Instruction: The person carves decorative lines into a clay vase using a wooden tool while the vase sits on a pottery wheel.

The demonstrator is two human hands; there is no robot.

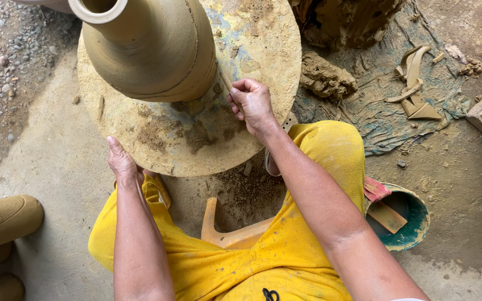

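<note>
A tall clay vase (146, 47) stands on a round, dusty wheel (263, 39). The right hand (252, 103) pinches a thin stick (225, 79), fingers closed on it, its tip at the vase's base. The left hand (121, 161) grips the wheel's near edge, fingers curled under. Clay lumps (324, 75) lie to the right, a green bucket (417, 223) beside the knee.
</note>
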